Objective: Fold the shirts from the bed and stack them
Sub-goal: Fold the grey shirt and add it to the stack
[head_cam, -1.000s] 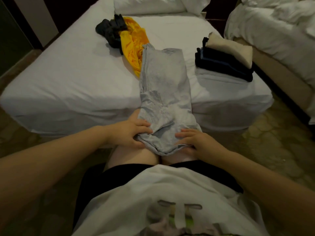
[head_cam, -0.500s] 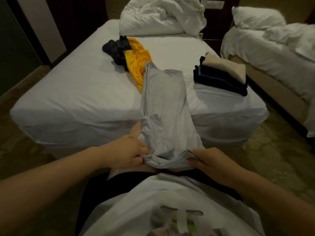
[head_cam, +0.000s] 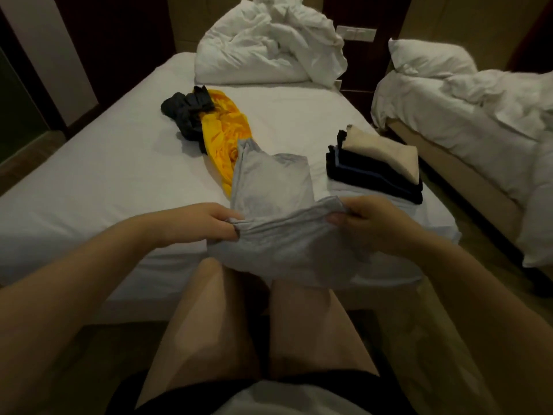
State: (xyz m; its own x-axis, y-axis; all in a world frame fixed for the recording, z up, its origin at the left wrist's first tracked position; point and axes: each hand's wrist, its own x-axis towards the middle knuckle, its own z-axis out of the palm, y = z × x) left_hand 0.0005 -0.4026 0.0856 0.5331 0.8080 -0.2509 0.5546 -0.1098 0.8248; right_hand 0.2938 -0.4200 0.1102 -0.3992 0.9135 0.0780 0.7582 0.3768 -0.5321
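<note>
Pinching the near edge of the grey shirt [head_cam: 272,181] with the curled fingers [head_cam: 230,219] of the left hand [head_cam: 214,221] at one corner and the curled fingers [head_cam: 344,206] of the right hand [head_cam: 369,224] at the other, bunching cloth in both grips. Holding that edge raised and stretched between the hands, above the knees, with the far part lying flat on the white bed [head_cam: 89,181]. Overlapping a crumpled yellow garment [head_cam: 224,130] at the far left corner, beside a dark garment [head_cam: 185,109]. Sitting apart to the right on the same sheet: a stack of folded shirts [head_cam: 374,172], cream on top. Heaping at the head: a white duvet [head_cam: 269,49].
</note>
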